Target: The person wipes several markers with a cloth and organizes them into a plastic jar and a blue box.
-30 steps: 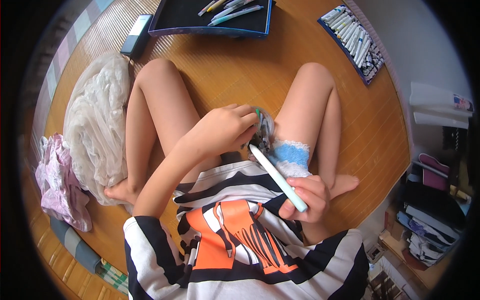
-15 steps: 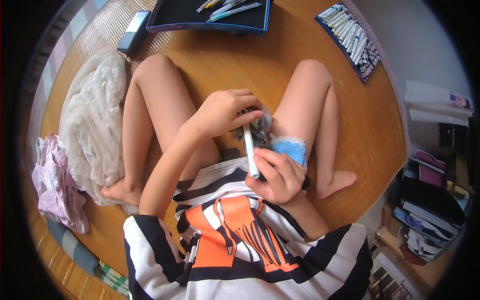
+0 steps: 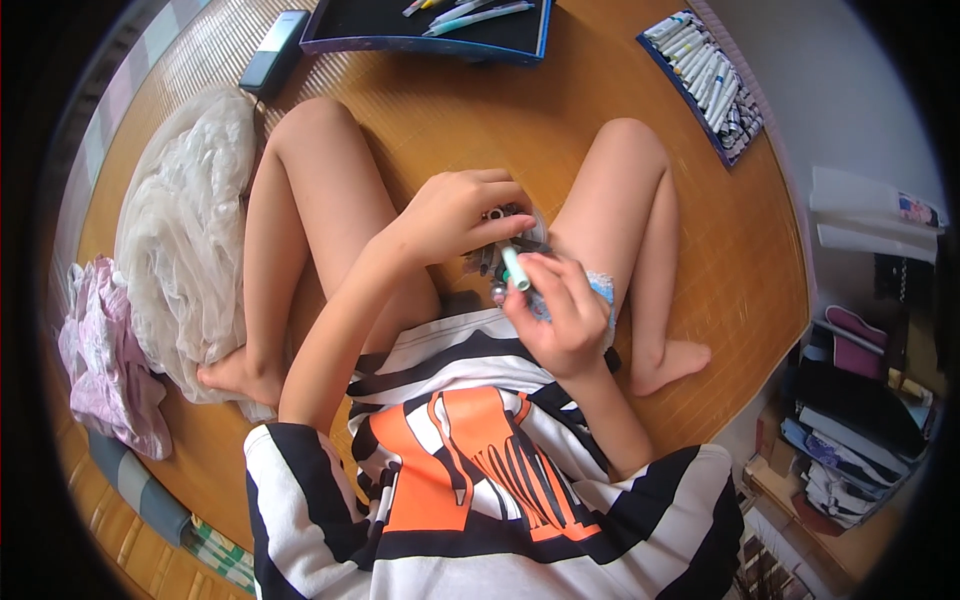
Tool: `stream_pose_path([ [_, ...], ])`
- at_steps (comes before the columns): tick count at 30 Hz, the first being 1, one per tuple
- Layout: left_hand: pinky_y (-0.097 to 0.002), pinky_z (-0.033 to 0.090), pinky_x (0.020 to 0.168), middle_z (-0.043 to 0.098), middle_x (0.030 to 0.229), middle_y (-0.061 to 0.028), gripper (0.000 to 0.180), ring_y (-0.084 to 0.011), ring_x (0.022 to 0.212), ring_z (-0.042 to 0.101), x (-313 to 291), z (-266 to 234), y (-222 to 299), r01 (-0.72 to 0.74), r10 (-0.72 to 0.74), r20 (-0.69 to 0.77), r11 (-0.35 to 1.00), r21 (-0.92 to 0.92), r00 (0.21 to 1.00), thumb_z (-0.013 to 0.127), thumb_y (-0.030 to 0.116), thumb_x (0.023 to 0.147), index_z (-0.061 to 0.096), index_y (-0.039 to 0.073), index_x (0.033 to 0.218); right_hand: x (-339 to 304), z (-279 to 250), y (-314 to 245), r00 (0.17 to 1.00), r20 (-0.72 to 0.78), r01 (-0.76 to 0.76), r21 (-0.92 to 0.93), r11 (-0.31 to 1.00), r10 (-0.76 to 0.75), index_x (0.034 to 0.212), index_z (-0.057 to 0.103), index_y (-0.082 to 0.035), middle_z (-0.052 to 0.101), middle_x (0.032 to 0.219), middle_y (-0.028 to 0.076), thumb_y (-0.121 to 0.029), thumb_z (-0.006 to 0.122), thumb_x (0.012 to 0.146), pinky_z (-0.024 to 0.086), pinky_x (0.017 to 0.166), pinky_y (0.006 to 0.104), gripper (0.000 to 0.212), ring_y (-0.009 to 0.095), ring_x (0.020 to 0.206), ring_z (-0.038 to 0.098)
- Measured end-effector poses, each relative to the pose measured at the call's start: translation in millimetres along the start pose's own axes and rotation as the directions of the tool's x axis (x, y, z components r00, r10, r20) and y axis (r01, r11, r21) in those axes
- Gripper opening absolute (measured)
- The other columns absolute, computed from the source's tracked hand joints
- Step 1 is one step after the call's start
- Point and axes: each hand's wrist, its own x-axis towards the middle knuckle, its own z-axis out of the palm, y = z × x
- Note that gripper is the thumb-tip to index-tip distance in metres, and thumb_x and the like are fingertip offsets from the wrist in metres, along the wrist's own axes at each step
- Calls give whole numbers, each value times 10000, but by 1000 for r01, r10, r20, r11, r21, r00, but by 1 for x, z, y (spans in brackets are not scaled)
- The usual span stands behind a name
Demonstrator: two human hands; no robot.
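Between my thighs, a clear see-through container [image 3: 541,222] holds a bunch of dark and grey pens [image 3: 487,264]. My left hand [image 3: 468,208] curls over its far left side, thumb along the top and fingers round it. A pale green marker [image 3: 515,268] is pinched in my right hand [image 3: 566,318], between thumb and fingers. The marker tilts, with its near end toward me and its far end down among the pens under my left thumb. My hands hide most of the container, and its base cannot be made out.
Ahead lies a dark blue-edged tray [image 3: 425,46] with several pens. A box of white markers [image 3: 705,85] is at the far right, a phone [image 3: 273,52] at the far left. White sheer fabric [image 3: 190,220] and pink cloth [image 3: 110,365] lie left. Shelved belongings [image 3: 850,430] stand right.
My right hand has moved away from me, pushing the pale green marker deeper among the pens, so less of it shows. My left hand stays almost in place on the container.
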Motion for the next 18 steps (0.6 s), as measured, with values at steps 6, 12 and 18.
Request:
stream_pose_path([
  [6, -308, 399, 529, 510, 683, -61, 208, -227, 623, 506, -1, 5, -5, -45, 46, -57, 999, 17, 997, 498, 283, 715, 552, 83, 739, 1, -3, 5, 999, -34, 9, 6, 1000, -9, 792, 530, 6, 523, 736, 99, -32, 581, 565, 451, 509, 271, 236, 215, 585, 536],
  [12, -311, 401, 531, 509, 682, -60, 216, -228, 627, 507, -2, 4, -7, -26, 28, -56, 999, 31, 998, 498, 295, 715, 552, 87, 741, 1, -44, -20, 995, -62, 79, -77, 994, -84, 758, 516, -7, 515, 677, 85, -112, 568, 588, 438, 474, 238, 207, 175, 537, 522],
  [18, -313, 402, 533, 509, 684, -61, 214, -234, 630, 507, 0, 5, -6, -36, 38, -65, 999, 33, 997, 501, 294, 714, 556, 90, 740, -8, -43, -25, 988, -19, 153, 29, 988, -152, 803, 506, -11, 503, 691, 62, -131, 573, 618, 431, 453, 219, 231, 152, 529, 505],
])
